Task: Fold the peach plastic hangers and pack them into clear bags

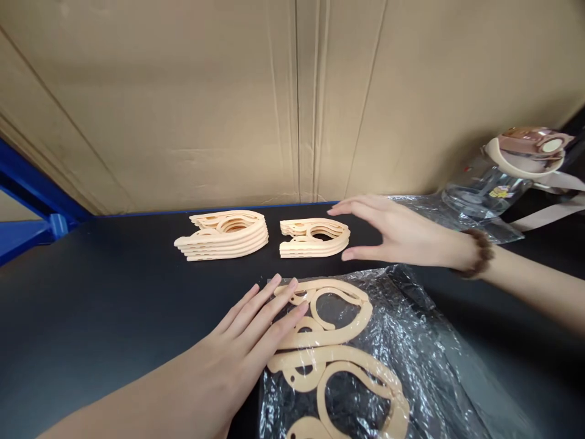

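Observation:
My left hand (249, 347) lies flat, fingers stretched out, over the left edge of a clear plastic bag (429, 347). Inside the bag are cream folding hangers, one set (361, 320) above another (398, 411) and both folded; how many layers each has, I cannot tell. Beyond the bag, a short stack of folded hangers (313, 249) rests on the black surface. My right hand (397, 235) is at its right end, thumb and fingers apart, holding nothing; whether it touches the stack is unclear. A taller stack of the same hangers (228, 245) sits to the left.
A tan cardboard wall (205, 110) stands along the back of the black surface (114, 317). At the right, a clear bottle with a pinkish lid (507, 167) and a strap leans over crumpled plastic film (420, 210). Blue metal framing (31, 189) is at the left.

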A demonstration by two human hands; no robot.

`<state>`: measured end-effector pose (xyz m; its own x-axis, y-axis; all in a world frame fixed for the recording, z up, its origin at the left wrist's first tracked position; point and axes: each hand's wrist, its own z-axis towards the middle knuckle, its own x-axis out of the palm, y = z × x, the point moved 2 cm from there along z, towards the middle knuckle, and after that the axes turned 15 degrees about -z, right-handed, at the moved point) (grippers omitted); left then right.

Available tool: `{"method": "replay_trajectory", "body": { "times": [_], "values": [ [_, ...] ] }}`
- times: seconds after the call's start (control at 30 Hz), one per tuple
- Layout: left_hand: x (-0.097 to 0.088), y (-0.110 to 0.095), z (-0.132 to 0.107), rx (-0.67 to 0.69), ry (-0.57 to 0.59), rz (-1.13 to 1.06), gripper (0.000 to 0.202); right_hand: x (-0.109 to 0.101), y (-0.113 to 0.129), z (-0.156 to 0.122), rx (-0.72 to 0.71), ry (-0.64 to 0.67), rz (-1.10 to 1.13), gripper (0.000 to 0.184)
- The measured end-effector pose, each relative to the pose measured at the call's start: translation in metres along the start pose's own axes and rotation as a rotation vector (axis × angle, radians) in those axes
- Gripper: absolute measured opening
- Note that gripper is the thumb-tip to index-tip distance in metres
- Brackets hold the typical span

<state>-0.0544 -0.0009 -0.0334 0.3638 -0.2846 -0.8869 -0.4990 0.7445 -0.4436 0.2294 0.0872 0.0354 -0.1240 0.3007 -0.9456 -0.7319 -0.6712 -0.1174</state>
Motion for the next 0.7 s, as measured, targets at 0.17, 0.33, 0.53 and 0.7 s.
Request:
{"method": "replay_trajectory", "body": {
  "times": [0.17, 0.33, 0.53, 0.7],
  "values": [
    [-0.001, 0.003, 0.001, -0.040, -0.022, -0.028, 0.071, 0.018, 0.003, 0.027, -0.012, 0.084, 0.044, 0.091],
    [-0.004, 0.001, 0.001, -0.072, -0.006, -0.156, 0.097, 0.030, -0.003, 0.040, -0.011, 0.122, 0.089, 0.088],
    [-0.008, 0.003, 0.002, -0.077, 0.016, -0.119, 0.099, 0.012, -0.014, 0.026, 0.066, 0.027, 0.079, 0.085],
    [-0.008, 0.005, 0.000, -0.090, 0.063, -0.095, 0.095, -0.029, -0.026, -0.033, 0.188, -0.019, -0.091, 0.083]
  ]
}}
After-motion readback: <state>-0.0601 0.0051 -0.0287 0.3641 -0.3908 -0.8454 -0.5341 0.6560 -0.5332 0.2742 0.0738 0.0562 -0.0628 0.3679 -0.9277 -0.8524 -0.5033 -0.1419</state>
